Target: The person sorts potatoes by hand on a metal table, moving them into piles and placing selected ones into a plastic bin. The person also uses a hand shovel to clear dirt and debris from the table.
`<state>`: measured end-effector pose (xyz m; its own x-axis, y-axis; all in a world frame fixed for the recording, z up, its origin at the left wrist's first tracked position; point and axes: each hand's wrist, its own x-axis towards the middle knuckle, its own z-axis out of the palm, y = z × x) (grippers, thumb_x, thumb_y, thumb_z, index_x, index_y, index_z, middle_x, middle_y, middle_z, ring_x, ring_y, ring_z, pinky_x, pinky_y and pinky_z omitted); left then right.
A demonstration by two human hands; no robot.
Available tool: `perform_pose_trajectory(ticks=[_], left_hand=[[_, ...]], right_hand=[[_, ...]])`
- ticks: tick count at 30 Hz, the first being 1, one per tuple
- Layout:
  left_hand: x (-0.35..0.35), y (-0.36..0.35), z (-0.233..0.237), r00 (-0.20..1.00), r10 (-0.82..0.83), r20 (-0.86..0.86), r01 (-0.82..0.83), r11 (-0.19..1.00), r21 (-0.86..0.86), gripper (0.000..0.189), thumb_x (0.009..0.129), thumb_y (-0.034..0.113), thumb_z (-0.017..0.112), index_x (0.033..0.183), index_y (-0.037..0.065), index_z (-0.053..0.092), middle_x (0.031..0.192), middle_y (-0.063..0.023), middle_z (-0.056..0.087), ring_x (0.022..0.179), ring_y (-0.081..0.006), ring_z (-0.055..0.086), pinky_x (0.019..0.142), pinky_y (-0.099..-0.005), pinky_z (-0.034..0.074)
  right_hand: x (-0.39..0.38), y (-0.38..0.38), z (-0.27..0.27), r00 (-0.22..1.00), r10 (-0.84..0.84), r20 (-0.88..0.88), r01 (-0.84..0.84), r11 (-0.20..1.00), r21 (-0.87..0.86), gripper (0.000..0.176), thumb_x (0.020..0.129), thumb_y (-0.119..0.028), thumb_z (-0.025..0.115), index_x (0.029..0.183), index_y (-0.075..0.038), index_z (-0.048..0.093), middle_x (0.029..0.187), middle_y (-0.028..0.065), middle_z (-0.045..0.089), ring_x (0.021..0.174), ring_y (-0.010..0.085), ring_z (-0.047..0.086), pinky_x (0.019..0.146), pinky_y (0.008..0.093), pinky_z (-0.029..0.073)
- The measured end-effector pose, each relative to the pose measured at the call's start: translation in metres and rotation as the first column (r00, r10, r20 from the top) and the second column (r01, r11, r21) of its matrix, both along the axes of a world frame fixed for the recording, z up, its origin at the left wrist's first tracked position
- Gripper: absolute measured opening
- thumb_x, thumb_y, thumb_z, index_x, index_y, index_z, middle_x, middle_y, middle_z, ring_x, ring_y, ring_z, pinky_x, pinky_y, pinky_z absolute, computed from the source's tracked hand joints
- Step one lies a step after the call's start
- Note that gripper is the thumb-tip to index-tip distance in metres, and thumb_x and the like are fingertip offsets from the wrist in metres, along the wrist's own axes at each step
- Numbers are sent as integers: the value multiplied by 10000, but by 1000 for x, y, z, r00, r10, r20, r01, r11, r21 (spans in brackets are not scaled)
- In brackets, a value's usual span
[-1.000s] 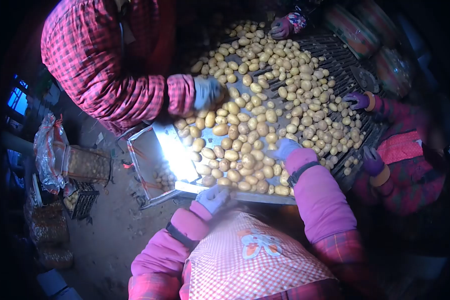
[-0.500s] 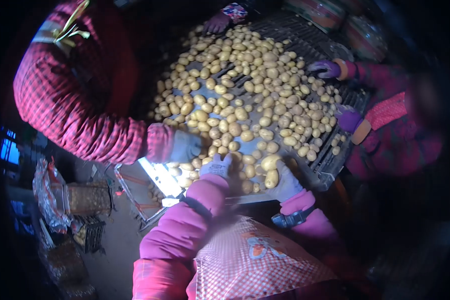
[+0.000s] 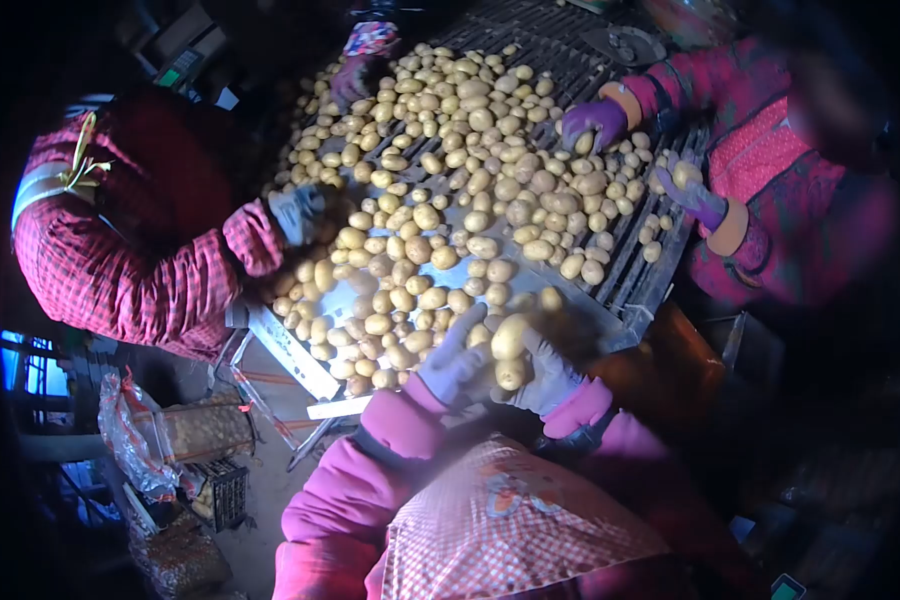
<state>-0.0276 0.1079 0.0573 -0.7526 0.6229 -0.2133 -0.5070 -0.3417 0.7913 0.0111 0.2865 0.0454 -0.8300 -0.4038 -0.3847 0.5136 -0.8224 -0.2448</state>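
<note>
Many potatoes [image 3: 400, 298] lie spread over the slatted sorting table [image 3: 625, 325]. At its near edge my right hand [image 3: 550, 378], in a pale glove, is closed round potatoes [image 3: 510, 338], one above another. My left hand [image 3: 454, 362], gloved too, is just left of them, its fingers raised and apart from the thumb. A potato shows close beside its fingers; whether the hand grips it is hard to tell.
A co-worker in red checks reaches in from the left with a gloved hand [image 3: 300, 212]. Another person's purple gloves [image 3: 595, 124] work at the right. A third hand [image 3: 353, 80] is at the far edge. Sacks [image 3: 205, 430] and a crate [image 3: 223, 495] stand lower left.
My hands have drawn closer together, the right moving left with its potatoes. The left co-worker's hand has moved up and away from mine. The right co-worker's hand now reaches further onto the potatoes.
</note>
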Motion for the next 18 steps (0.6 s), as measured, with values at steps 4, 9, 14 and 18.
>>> perform_pose_trajectory(ticks=[4, 9, 14, 18], left_hand=[[34, 24, -22, 814, -211, -541, -77, 884, -460, 770, 930, 421, 564, 1475, -18, 241, 1463, -252, 348, 1366, -382, 346, 1115, -435, 298], [55, 45, 5, 904, -261, -339, 79, 881, -467, 516, 982, 308, 496, 1376, -18, 428, 1286, -169, 554, 1170, -240, 546, 1002, -365, 426], [76, 52, -43, 789, -465, -403, 103, 746, -658, 392, 985, 256, 527, 1283, 2, 550, 1098, -103, 656, 987, -156, 622, 878, -297, 487], [77, 79, -24, 833, -473, -287, 153, 695, -702, 396, 980, 259, 541, 1283, 4, 552, 1065, -100, 669, 944, -144, 625, 848, -288, 493]], right_hand=[[36, 31, -15, 998, -31, -47, 43, 962, 271, 451, 883, -511, 601, 1189, -183, 555, 1100, 46, 603, 927, 188, 598, 552, 282, 466], [109, 166, -52, 843, -377, -383, 499, 814, 298, 385, 988, -383, 457, 715, -119, 522, 820, 93, 527, 713, 203, 560, 533, 287, 454], [272, 345, -96, 687, -724, -54, 634, 562, 530, 306, 975, -307, 488, 752, -102, 536, 762, 64, 553, 629, 187, 553, 543, 286, 463], [377, 370, -119, 483, -873, 70, 451, 317, 834, 276, 970, -294, 498, 784, -96, 547, 748, 58, 556, 613, 177, 550, 543, 287, 462]])
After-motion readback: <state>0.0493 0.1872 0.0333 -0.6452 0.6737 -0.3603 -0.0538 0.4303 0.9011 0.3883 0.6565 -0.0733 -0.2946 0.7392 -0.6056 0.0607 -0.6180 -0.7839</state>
